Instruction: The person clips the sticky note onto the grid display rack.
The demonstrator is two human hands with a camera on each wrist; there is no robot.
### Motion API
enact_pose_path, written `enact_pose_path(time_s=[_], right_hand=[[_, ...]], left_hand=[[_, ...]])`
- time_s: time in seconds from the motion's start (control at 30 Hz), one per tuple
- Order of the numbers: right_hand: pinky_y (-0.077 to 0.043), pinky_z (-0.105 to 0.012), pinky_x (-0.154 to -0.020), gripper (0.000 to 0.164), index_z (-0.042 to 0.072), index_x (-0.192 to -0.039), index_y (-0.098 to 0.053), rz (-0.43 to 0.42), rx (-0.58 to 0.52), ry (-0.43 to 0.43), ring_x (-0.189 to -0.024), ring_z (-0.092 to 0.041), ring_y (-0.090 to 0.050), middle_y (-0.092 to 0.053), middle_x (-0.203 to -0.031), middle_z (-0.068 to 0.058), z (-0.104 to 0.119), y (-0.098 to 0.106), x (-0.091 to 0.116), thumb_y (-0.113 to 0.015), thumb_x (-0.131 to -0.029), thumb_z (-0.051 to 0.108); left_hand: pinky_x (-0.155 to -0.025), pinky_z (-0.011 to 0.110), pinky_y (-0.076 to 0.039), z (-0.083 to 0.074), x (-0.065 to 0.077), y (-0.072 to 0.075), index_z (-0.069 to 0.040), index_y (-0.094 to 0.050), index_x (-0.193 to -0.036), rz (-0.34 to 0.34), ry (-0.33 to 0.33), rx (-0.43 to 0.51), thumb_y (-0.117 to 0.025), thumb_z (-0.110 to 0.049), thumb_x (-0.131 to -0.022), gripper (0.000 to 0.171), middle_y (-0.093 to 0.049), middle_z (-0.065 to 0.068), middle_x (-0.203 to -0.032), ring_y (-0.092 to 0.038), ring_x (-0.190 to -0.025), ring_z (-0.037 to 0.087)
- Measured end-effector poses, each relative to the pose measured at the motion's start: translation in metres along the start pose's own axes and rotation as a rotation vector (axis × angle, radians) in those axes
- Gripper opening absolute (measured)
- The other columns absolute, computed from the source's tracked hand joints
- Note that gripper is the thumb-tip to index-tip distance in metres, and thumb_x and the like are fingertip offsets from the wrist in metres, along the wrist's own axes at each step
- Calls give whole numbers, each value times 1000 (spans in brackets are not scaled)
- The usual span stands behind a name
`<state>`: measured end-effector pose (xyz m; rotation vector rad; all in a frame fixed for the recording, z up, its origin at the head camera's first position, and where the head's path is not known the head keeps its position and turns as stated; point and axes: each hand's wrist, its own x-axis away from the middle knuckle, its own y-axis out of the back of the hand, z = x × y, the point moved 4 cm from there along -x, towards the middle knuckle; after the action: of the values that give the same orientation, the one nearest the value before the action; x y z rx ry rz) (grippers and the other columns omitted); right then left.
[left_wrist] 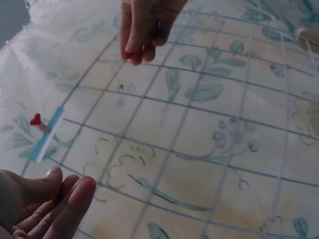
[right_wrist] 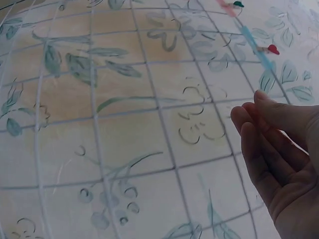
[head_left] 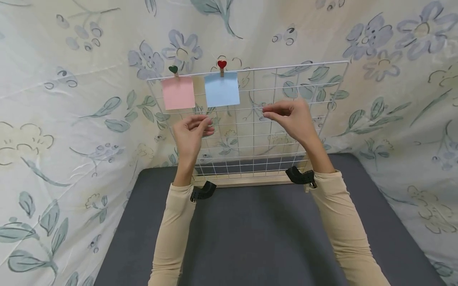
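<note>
A white wire grid panel (head_left: 253, 131) stands upright in front of me. Clipped to its top bar at the left is a pink paper note (head_left: 178, 93) under a clothespin with a dark green heart (head_left: 173, 69). To its right hangs a light blue note (head_left: 222, 90), its clothespin topped with a red heart (head_left: 222, 64). My left hand (head_left: 192, 133) hovers just below the notes, fingers loosely bent and nothing between them. In front of the grid's right half, my right hand (head_left: 290, 118) has thumb and fingertips close together, holding nothing; the right wrist view shows these bare fingers (right_wrist: 256, 164) too.
The grid's wooden base (head_left: 250, 180) rests on a dark grey table (head_left: 247, 234). Floral fabric (head_left: 89, 139) hangs behind and along both sides. Each wrist carries a black strap mount, seen at the left wrist (head_left: 203, 191) and right wrist (head_left: 299, 176).
</note>
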<state>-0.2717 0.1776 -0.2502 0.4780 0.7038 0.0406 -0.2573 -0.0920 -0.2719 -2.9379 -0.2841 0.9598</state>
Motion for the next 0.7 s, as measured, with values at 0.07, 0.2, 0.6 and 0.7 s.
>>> enact_pose_path(time_s=[0.07, 0.2, 0.6, 0.7], right_hand=[[-52, -12, -69, 17, 0, -103, -76, 4, 6, -13, -79, 2, -64, -73, -99, -16, -7, 2, 7, -71, -91, 10], [-52, -11, -68, 16, 1, -103, -76, 4, 33, -42, -79, 3, -63, -73, -99, -16, -23, 5, 22, -71, -91, 10], [-51, -6, -73, 23, -3, -109, -73, 28, 34, -213, -83, 7, -62, -71, -106, -21, -80, 16, 83, -70, -92, 11], [-52, -6, -74, 24, -1, -110, -73, 24, 42, -259, -84, 6, -63, -71, -107, -20, -97, 20, 101, -70, -92, 15]], left_hand=[[-65, 33, -64, 8, 6, 4, 14, -68, -96, 7, 22, 3, -69, 2, -89, 15, -69, 29, -86, -71, -65, 15], [-67, 33, -64, 23, 18, 11, 15, -67, -95, 29, 63, 5, -69, 2, -88, 15, -70, 29, -86, -72, -69, 15], [-67, 31, -63, 71, 66, 61, 15, -68, -97, -38, 243, -88, -70, 0, -89, 17, -69, 32, -87, -73, -69, 19], [-68, 32, -63, 84, 84, 79, 15, -68, -99, -73, 302, -107, -70, -1, -89, 19, -68, 34, -90, -73, -71, 22]])
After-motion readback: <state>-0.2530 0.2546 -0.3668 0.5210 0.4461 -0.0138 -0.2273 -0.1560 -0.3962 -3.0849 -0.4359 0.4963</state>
